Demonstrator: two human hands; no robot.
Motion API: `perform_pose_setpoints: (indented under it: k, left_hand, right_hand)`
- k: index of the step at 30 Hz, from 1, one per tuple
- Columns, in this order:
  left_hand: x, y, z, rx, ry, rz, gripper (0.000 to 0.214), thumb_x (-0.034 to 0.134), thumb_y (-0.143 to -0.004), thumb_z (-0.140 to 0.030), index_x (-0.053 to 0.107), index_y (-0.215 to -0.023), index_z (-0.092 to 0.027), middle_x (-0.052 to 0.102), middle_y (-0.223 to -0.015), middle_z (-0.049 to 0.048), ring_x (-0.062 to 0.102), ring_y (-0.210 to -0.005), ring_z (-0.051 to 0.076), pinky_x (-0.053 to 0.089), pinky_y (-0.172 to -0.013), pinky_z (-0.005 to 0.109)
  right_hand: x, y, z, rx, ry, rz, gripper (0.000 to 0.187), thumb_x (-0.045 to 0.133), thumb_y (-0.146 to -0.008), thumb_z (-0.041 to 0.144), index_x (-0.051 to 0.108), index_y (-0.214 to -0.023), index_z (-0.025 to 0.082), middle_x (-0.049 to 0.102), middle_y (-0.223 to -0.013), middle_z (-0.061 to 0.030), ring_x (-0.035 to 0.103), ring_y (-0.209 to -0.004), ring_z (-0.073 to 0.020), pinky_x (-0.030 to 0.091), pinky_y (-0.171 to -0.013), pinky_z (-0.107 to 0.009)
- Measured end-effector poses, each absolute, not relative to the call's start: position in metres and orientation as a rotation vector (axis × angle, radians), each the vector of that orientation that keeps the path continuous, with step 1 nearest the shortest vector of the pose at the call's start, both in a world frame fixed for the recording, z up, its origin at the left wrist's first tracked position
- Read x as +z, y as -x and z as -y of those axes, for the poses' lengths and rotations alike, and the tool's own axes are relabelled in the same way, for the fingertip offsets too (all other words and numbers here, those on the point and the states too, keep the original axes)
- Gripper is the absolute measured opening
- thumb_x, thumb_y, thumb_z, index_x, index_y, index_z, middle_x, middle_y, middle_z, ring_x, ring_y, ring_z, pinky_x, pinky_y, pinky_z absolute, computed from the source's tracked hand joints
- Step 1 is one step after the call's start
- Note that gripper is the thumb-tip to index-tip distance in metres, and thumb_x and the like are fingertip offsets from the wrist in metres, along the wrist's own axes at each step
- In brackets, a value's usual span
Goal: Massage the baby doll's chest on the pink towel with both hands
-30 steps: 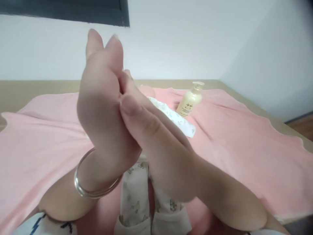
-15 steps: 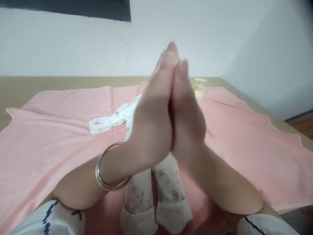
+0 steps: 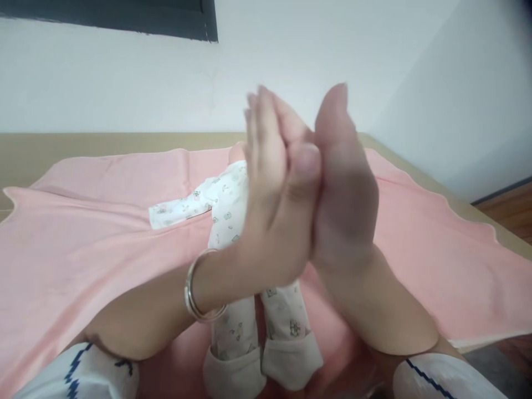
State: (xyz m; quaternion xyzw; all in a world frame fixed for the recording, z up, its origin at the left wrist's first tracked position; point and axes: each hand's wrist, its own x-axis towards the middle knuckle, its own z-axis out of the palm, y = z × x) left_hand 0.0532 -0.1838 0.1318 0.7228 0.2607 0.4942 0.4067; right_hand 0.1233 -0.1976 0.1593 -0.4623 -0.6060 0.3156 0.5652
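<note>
My left hand, with a silver bangle on its wrist, stands upright with its fingers stretched out. My right hand presses against it palm to palm, thumb pointing up, its other fingers partly hidden behind the left. I see no object between the palms. Below and behind them lies a baby-sized figure in a white printed baby suit, one sleeve spread to the left and both legs toward me with folded cuffs. My hands cover its right side and most of its head; whether it is a doll I cannot tell.
A pink blanket lies under the figure, spread over a tan surface. A white wall rises behind it, with a dark panel at upper left. Wooden floor shows at the right edge.
My pressed hands have shifted slightly right and slid against each other, the left fingers now leaning left. They now cover the spot where a pale pump bottle showed.
</note>
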Motion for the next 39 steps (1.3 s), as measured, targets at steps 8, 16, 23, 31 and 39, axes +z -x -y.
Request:
perform_pose_setpoints:
  k: [8, 16, 23, 31, 39]
  left_hand:
    - [0.150, -0.036, 0.176, 1.188, -1.604, -0.906, 0.050, 0.024, -0.113, -0.043, 0.043, -0.158, -0.031, 0.031, -0.174, -0.0178, 0.013, -0.168, 0.017, 0.020, -0.141, 0.030]
    - [0.097, -0.044, 0.061, 1.249, -1.504, -1.193, 0.031, 0.031, -0.112, -0.028, 0.058, -0.126, -0.021, 0.065, -0.143, 0.0084, 0.060, -0.140, 0.022, 0.052, -0.117, 0.036]
    - [0.049, -0.045, 0.022, 1.161, -1.788, -1.658, 0.016, 0.048, -0.088, -0.006, 0.052, -0.087, -0.022, 0.066, -0.118, 0.0142, 0.065, -0.115, 0.031, 0.051, -0.104, 0.047]
    - [0.039, -0.024, 0.036, 0.923, -1.873, -1.643, 0.018, 0.044, -0.100, -0.028, 0.046, -0.083, -0.025, 0.070, -0.101, 0.0122, 0.066, -0.100, 0.033, 0.052, -0.093, 0.049]
    - [0.026, -0.014, 0.052, 1.031, -1.757, -1.512, 0.017, 0.046, -0.093, -0.020, 0.052, -0.078, -0.024, 0.069, -0.092, 0.0060, 0.061, -0.091, 0.024, 0.050, -0.088, 0.040]
  right_hand:
    - [0.138, -0.112, 0.189, 0.709, 0.974, 1.455, 0.071, 0.026, -0.110, 0.054, 0.021, -0.172, 0.018, 0.009, -0.178, 0.0126, 0.003, -0.164, -0.0018, 0.010, -0.136, -0.023]
    - [0.086, -0.133, 0.117, 0.409, 1.339, 1.682, 0.052, 0.029, -0.110, 0.028, 0.057, -0.153, 0.017, 0.068, -0.146, -0.0046, 0.065, -0.136, -0.0201, 0.053, -0.118, -0.035]
    - [0.055, -0.143, 0.082, 0.147, 1.718, 2.047, 0.057, 0.033, -0.099, 0.006, 0.061, -0.149, 0.003, 0.050, -0.163, -0.0176, 0.040, -0.158, -0.0282, 0.030, -0.134, -0.043]
    - [0.049, -0.153, 0.084, 0.191, 1.834, 2.086, 0.066, 0.040, -0.106, 0.025, 0.034, -0.165, -0.004, 0.024, -0.175, -0.0214, 0.019, -0.165, -0.0382, 0.022, -0.136, -0.055]
    - [0.042, -0.132, 0.113, -0.131, 1.829, 2.154, 0.059, 0.035, -0.106, 0.019, 0.046, -0.157, -0.009, 0.046, -0.161, -0.0313, 0.042, -0.155, -0.0406, 0.031, -0.131, -0.060]
